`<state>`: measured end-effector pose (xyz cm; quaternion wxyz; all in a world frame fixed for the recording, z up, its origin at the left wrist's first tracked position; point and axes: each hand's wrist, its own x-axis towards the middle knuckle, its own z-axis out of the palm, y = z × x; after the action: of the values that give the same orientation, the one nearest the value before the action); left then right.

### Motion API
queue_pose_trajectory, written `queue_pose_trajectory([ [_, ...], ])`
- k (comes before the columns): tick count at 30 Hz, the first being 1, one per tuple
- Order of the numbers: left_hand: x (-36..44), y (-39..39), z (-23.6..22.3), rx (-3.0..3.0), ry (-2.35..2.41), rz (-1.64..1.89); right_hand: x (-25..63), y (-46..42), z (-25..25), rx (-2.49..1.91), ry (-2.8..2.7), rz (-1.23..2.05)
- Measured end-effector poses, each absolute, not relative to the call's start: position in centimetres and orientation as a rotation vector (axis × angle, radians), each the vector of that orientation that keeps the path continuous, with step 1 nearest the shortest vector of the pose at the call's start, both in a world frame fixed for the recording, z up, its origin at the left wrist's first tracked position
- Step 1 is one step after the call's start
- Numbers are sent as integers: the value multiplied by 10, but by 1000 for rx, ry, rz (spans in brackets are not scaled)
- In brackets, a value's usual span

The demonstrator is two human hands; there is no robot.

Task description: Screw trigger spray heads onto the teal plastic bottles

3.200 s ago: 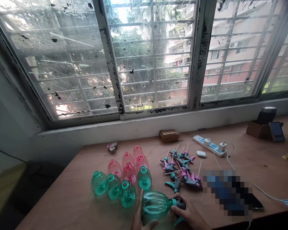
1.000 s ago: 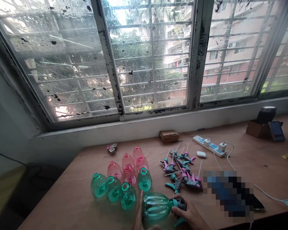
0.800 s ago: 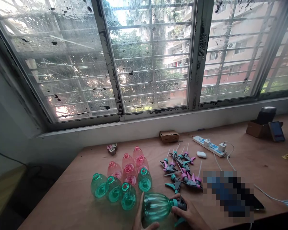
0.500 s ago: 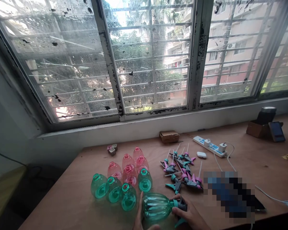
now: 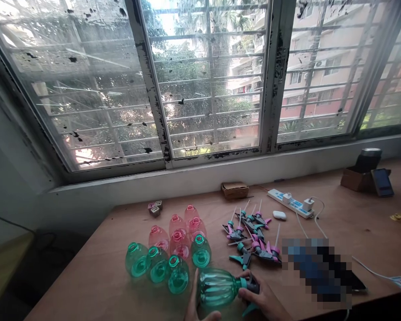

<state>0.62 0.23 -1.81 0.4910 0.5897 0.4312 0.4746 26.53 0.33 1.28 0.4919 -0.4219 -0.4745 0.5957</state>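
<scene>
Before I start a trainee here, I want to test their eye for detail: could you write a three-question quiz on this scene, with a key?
1. Multiple choice: which hand is at the grey and teal plastic spray head on the ribbed green translucent plastic bottle being held sideways?
A) left
B) right
2. Count: how many pink translucent plastic bottles stand on the brown wooden-looking table?
3. True or false: each of the standing pink bottles has a spray head fitted to its neck.

Key:
1. B, the right hand.
2. Five.
3. False; their necks are bare.
</scene>
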Motion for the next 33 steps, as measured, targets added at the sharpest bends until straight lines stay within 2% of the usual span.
queue_pose_trajectory([
  [3, 6, 2, -18, 1391, 1075, 1070, 265, 3, 14, -1014, -1148, 1460],
  [11, 12, 3, -21, 1457, 1003, 1197, 265, 3, 15, -1010, -1165, 1476],
  [19, 7, 5, -28, 1327, 995, 1091, 266, 5, 6, -1022, -1154, 1459],
  [33, 11, 5, -30, 1377, 1045, 1139, 264, 5, 9, -1021, -1158, 1445],
])
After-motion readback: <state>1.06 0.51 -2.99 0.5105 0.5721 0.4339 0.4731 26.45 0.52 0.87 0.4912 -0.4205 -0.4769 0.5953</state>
